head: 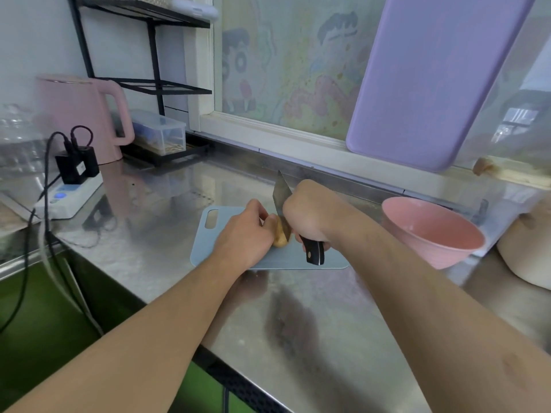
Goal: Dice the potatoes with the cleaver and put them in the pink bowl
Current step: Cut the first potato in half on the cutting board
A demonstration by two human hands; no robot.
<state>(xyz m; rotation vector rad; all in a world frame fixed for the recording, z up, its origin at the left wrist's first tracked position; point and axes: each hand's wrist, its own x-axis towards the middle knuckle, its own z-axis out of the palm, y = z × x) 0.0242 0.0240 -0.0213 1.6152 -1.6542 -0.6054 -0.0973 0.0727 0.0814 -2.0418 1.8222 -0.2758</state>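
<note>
Head view: steel surface (167, 204), pale blue cutting board (268, 257) lying flat near its middle, handle slot toward the left end. One potato (280, 234) sits on the board around its centre, skin on, partly hidden by both hands. Left hand (243, 234) rests on the potato's left side, fingers curled over it and holding it down. Right hand (310, 213) wrapped tight round the black handle of the cleaver (281, 201); blade upright, tip pointing toward the back edge, cutting edge touching the right part of the potato; how deep it sits cannot be told. Handle end sticks out below the right hand toward the board's front edge. Pink bowl (432, 234) stands on the surface just right of the board, apart from it, tilted look from the lens, nothing visible inside. Purple board (432, 73) leans against the window at the back right, its lower end on the sill. Cream pot (527, 251) at the right edge, beside the bowl. Back left corner: pink kettle (86, 114), clear lidded container (161, 132) just beside it under a black wire rack (149, 49). White power strip (71, 198) near the left edge with a black adapter (77, 165) plugged in, cables trailing off over the front left edge. Both forearms bare, reaching in from the front edge.
</note>
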